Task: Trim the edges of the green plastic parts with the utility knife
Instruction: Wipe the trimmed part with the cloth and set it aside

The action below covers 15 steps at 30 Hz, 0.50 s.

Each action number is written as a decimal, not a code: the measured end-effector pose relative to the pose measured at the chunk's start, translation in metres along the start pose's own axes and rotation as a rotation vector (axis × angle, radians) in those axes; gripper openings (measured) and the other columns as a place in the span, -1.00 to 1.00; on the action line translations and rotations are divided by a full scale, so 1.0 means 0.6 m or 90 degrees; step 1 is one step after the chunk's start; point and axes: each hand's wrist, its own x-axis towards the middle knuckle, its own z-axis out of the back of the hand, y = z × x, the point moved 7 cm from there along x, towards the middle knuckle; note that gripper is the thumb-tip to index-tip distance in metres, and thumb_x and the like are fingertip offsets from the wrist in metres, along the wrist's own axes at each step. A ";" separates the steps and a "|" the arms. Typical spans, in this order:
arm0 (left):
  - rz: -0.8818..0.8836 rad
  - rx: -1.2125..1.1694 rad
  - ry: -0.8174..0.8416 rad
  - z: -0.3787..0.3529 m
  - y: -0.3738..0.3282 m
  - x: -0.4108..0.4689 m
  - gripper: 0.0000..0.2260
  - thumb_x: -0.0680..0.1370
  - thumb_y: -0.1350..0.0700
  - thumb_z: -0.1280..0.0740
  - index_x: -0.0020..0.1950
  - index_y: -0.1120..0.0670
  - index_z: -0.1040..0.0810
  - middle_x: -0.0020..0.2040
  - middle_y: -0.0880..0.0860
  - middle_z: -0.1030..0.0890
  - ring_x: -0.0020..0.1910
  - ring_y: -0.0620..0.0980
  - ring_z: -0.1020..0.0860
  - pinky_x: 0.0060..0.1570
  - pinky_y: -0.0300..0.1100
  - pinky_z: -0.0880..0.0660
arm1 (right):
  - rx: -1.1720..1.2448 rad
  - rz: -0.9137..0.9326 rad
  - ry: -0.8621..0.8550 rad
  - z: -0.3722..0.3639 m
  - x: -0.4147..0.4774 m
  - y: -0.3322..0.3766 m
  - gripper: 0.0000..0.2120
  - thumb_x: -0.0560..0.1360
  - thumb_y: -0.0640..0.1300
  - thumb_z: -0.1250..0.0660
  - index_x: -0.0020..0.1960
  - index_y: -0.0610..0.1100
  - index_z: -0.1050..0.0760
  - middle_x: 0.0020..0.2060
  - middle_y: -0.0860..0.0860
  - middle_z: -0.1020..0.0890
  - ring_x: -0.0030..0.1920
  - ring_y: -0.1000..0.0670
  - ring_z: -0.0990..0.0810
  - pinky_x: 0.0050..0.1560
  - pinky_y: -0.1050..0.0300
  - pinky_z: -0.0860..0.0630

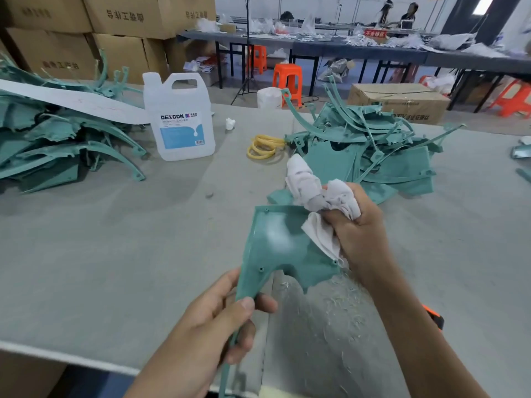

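Holding a green plastic part [275, 245] up over the grey table [115, 225], I have my left hand [212, 320] at its narrow lower end, thumb on top and fingers curled beneath, pinching the strip between them. The wide upper half of the part tilts away from me, its glossy inner face towards the camera, with small screw holes along the rim.

My right hand [359, 225] is clenched round a crumpled white cloth [319, 196]. The cloth bulges out above my knuckles, and a flap of it lies against the part's upper right edge, where my fist meets the plastic.

Pale shavings [330, 305] are scattered on the table below the part, beside my right forearm. An orange and black object [434, 317] peeks out from behind that forearm; too little of it shows for me to say what it is.

Further back on the right sits a tangled pile of green parts [373, 145], with a few yellow rings [263, 147] just to its left. A second heap of green pieces [57, 139] lies at the far left, with a long white strip [71, 101] across it. Next to that heap stands a clear plastic jug [179, 116] with a blue and white label. Cardboard boxes [120, 15] are stacked behind the table, and an orange stool [287, 79] stands on the floor beyond.
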 end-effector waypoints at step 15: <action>-0.160 0.265 -0.083 -0.028 -0.032 -0.008 -0.79 0.63 -0.03 -0.33 0.17 -0.34 -0.62 -0.13 -0.20 -0.70 -0.25 -0.34 -0.56 -0.21 -0.49 -0.43 | -0.471 0.258 0.160 -0.122 -0.053 0.089 -0.62 0.66 0.16 0.04 0.20 0.04 -0.48 -0.01 -0.03 -0.46 0.04 -0.13 -0.38 0.15 -0.10 -0.34</action>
